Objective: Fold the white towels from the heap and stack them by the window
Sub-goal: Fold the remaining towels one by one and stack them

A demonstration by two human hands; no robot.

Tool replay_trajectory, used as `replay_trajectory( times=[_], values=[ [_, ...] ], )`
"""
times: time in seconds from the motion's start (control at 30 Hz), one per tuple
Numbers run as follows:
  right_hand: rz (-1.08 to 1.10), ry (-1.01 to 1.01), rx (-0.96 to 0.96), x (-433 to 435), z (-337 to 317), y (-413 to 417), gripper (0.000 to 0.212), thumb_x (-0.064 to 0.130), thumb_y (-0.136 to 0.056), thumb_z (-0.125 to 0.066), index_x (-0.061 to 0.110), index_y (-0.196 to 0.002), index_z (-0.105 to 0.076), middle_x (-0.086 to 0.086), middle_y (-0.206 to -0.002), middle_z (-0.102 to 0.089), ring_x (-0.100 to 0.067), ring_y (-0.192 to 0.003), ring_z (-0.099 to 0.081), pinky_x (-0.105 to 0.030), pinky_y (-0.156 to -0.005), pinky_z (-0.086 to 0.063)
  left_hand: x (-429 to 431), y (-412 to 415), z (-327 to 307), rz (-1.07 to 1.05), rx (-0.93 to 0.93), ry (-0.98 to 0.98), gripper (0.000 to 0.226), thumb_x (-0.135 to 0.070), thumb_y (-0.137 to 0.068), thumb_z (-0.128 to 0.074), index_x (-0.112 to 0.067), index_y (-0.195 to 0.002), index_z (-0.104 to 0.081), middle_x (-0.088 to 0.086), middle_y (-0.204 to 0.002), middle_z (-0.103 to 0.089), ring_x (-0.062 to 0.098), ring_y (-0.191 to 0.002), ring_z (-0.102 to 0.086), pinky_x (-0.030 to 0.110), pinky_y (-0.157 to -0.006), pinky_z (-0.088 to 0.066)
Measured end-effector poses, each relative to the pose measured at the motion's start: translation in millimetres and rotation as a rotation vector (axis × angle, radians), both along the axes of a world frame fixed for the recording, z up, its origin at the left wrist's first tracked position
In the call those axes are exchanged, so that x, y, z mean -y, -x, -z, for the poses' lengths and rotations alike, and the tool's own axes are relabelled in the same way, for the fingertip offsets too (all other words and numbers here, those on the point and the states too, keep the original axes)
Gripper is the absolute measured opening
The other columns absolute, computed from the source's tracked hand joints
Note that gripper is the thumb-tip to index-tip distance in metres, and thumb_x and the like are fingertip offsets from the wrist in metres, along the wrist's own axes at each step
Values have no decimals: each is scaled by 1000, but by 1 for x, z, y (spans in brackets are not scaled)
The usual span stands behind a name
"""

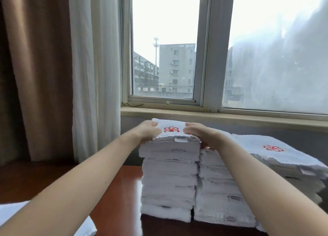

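The left hand (150,130) was curled round the left edge of the top towel (177,124), with the thumb laid on its upper face. The right hand (197,132) was closed on the opposite edge. Between the hands, a red emblem (171,129) was seen on that towel. Directly beneath them, the towel was borne by a tall stack (169,173) of folded white towels. Under the right wrist, a lower second stack (218,191) was set just beside the first, and a third stack (276,155) farther right. All were stood on a brown table (115,191). Beyond the fingertips, the window (163,49) was seen. Below the left forearm, white cloth (85,227) was partly shown.
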State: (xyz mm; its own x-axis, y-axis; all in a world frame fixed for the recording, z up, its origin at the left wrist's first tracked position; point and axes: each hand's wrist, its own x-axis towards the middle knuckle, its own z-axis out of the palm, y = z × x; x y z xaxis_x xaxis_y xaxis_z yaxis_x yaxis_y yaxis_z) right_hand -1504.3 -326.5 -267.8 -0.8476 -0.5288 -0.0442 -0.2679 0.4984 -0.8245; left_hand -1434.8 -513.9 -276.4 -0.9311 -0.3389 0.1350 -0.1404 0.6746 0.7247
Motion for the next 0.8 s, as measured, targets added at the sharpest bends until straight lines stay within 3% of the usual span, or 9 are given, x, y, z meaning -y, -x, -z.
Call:
replay_trajectory(
  times=[0.07,0.1,0.2,0.3,0.4,0.47,0.53,0.67,0.8],
  values=[
    [19,-49,-18,2,-7,-8,11,11,-92,-38,18,-90,-47,-9,-84,-41,-21,-68,-38,-26,-52,-28,-1,-4,-1,4,-19,5,27,-12,-97,-43,-18,-120,-55,0,-118,-48,14,-105,-43,19,-78,-35],
    [47,-54,-33,2,-9,-10,14,11,-91,-38,20,-81,-42,-5,-77,-37,-20,-63,-36,-24,-50,-29,-1,-6,-2,-8,-36,2,21,-11,-96,-42,-22,-109,-55,-2,-111,-45,14,-101,-40,21,-77,-34],
    [104,-62,-80,-5,-17,-17,20,13,-88,-43,21,-70,-43,-1,-73,-35,-19,-64,-38,-23,-55,-41,-5,-18,-3,-5,-99,-30,24,-13,-97,-42,-32,-84,-47,-9,-95,-45,14,-97,-40,22,-69,-33],
    [111,-67,-146,-12,-23,-32,12,21,-87,-50,17,-76,-53,-1,-79,-41,-20,-75,-42,-30,-67,-46,-11,-38,-1,30,-149,-36,28,-26,-101,-47,-25,-125,-60,-7,-123,-55,15,-121,-49,27,-100,-37],
    [81,-76,-357,-14,-24,-53,19,27,-88,-52,20,-70,-55,-1,-70,-46,-23,-74,-43,-31,-67,-36,-22,-69,2,35,-184,3,41,-29,-100,-52,-19,-139,-53,-1,-139,-55,13,-130,-49,25,-107,-35],
    [85,-61,-484,-15,-19,-73,18,32,-88,-56,26,-96,-70,-3,-92,-66,-25,-94,-57,-33,-81,-47,-27,-95,3,44,-233,61,45,-25,-98,-56,-18,-141,-52,0,-144,-53,10,-130,-49,22,-105,-35],
    [97,-52,-636,-14,-10,-97,38,32,-87,-59,28,-124,-64,-4,-119,-67,-24,-118,-53,-34,-98,-44,-29,-125,7,12,-283,173,43,-27,-95,-58,-24,-138,-55,-2,-144,-51,11,-130,-48,25,-106,-36],
    [41,-135,-1030,-3,10,-148,41,36,-86,-59,33,-127,-62,9,-136,-58,-19,-131,-38,-37,-111,-22,-19,-191,23,-32,-266,271,39,-30,-94,-58,-32,-132,-57,-5,-139,-50,11,-126,-47,26,-97,-37],
    [-143,-176,-1053,22,41,-196,44,35,-86,-60,33,-130,-61,13,-138,-54,-14,-136,-33,-36,-113,-19,5,-258,50,-99,-181,267,32,-28,-92,-60,-33,-123,-64,-9,-130,-59,10,-119,-54,30,-96,-46]
  ],
)
